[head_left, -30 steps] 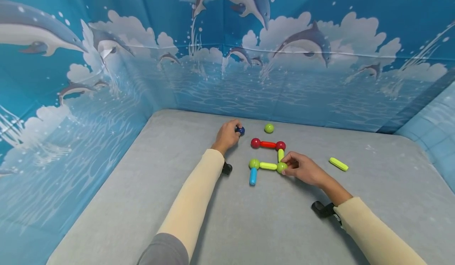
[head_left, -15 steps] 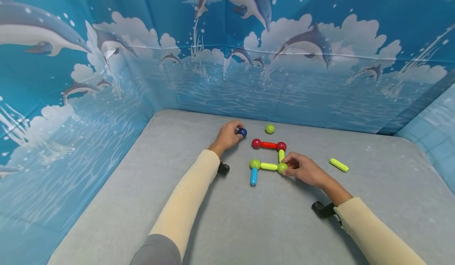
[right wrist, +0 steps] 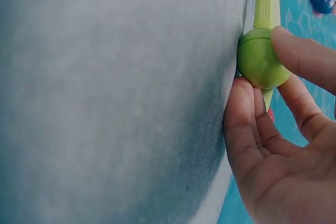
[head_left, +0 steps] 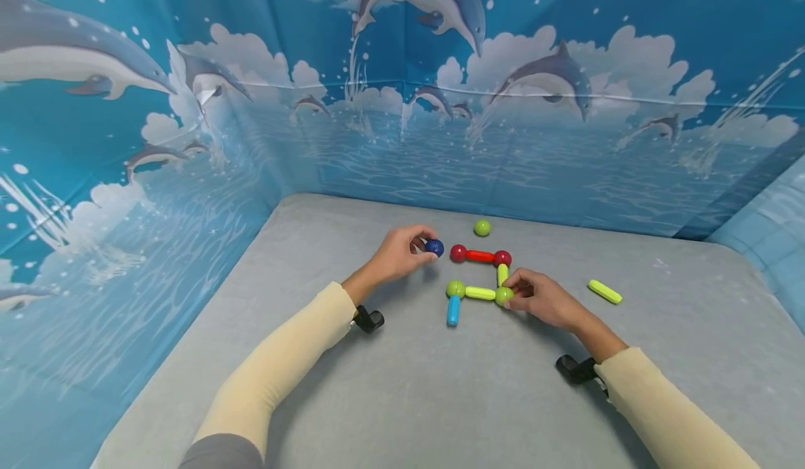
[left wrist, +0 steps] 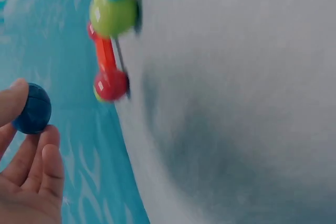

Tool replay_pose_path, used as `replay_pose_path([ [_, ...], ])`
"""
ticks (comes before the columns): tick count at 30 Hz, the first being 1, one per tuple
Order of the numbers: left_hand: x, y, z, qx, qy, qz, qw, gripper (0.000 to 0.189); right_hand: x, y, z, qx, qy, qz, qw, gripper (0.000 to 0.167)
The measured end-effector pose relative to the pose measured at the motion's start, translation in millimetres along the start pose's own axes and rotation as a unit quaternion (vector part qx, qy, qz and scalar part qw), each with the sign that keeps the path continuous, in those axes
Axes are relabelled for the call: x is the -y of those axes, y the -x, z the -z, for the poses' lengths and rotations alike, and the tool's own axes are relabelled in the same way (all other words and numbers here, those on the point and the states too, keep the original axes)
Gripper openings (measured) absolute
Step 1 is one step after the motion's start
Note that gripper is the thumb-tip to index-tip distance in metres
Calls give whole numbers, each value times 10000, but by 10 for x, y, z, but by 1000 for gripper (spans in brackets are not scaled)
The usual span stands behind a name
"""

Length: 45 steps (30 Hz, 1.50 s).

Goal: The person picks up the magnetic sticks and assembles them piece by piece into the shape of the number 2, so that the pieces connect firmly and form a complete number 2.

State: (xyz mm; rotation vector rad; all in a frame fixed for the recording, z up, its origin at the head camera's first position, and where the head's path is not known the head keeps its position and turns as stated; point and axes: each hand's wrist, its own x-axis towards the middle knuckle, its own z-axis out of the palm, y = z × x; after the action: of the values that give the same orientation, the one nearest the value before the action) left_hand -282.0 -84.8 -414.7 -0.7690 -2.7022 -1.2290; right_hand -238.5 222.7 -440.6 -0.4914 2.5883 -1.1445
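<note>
My left hand (head_left: 400,252) pinches a dark blue ball (head_left: 434,247) between thumb and fingers, raised over the table in the left wrist view. With thumb and fingers, my right hand (head_left: 546,301) grips the green ball (right wrist: 261,59) at the near right corner of a joined ball-and-stick shape. From that corner, a yellow-green stick (head_left: 481,293) runs left to another green ball (head_left: 455,289), where a light blue stick (head_left: 453,311) points toward me. A second yellow-green stick (head_left: 502,274) leads away to a red ball (head_left: 502,258), joined by a red stick (head_left: 481,256) to another red ball (head_left: 458,253).
A loose green ball (head_left: 482,227) lies behind the shape near the table's back edge. Off to the right is a loose yellow-green stick (head_left: 605,291). The grey table (head_left: 402,399) meets a dolphin-printed curtain (head_left: 402,147) at the back and left.
My left hand has brought the blue ball off the table, toward me and slightly right, closer to the left red ball. The right hand keeps its hold on the green corner ball.
</note>
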Motion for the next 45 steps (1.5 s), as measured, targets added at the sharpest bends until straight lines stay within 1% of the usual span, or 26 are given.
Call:
replay_pose_path([
  [3,-85,161,11,81,123,-247,9996,32,-7,0,-2,7,-8,-24,10000,27],
  [7,-156,351,-1,189,377,-381,9984,34,-9,-4,-3,-20,-43,-27,10000,28],
  [11,-185,520,-22,373,713,-214,9965,36,-4,-6,-6,-30,-28,-20,10000,29],
  [14,-190,626,-30,539,960,33,9939,37,-6,-5,-10,-30,-3,-20,10000,29],
  [16,-189,681,-28,625,1094,144,9919,38,-7,-6,-11,-40,12,-16,10000,29],
  [19,-166,740,-33,730,1182,281,9899,39,-5,-9,-11,-66,40,-25,10000,28],
  [22,-143,788,-55,756,1132,396,9899,39,2,-11,-13,-94,66,-39,9999,28],
  [27,-143,882,-106,595,967,630,9915,38,8,-17,-23,-77,80,-35,9999,28],
  [30,-159,937,-152,466,927,683,9923,36,10,-19,-25,-62,65,-60,9999,28],
  [32,-180,971,-184,440,959,732,9917,34,8,-20,-27,-65,51,-67,9999,28],
  [34,-205,997,-212,454,1018,805,9905,33,6,-21,-26,-72,47,-61,9999,28],
  [36,-231,1020,-239,486,1127,935,9880,33,5,-22,-27,-77,46,-50,9999,28],
  [40,-271,1058,-305,536,1347,1098,9833,32,7,-23,-34,-72,59,-53,9999,28],
  [45,-277,1099,-439,633,1388,1289,9798,30,22,-26,-47,-58,65,-61,9999,28],
])
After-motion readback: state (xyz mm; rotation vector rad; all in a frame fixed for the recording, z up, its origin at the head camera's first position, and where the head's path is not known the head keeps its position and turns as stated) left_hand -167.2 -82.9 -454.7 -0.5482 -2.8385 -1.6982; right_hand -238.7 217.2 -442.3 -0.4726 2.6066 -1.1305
